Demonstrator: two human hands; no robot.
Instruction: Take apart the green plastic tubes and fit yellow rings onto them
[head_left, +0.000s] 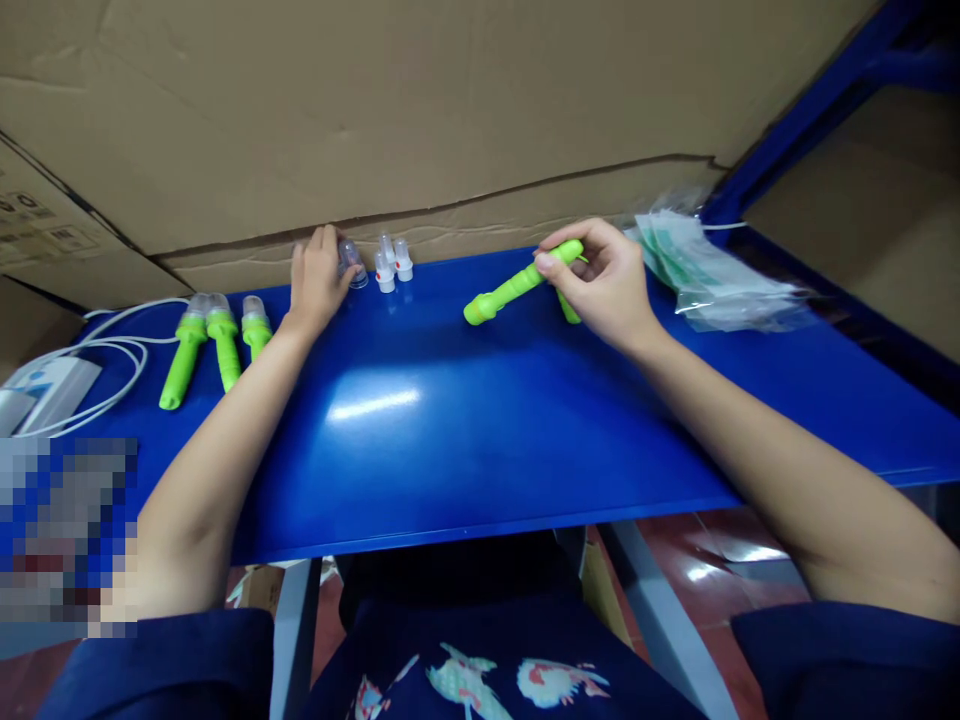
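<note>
Green handle point(504, 293) is pinched at its far end by the right hand point(604, 285), its long axis slanting down-left over the table point(487, 420), free end pointing toward the left hand point(316, 280). Well apart, a clear cap point(351, 262) is gripped by that hand, beside spare caps point(394, 265).

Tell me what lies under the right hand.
The right hand pinches one green handle by its end. Beneath the palm a second green piece pokes out over the blue table; the hand covers the rest of it.
</note>
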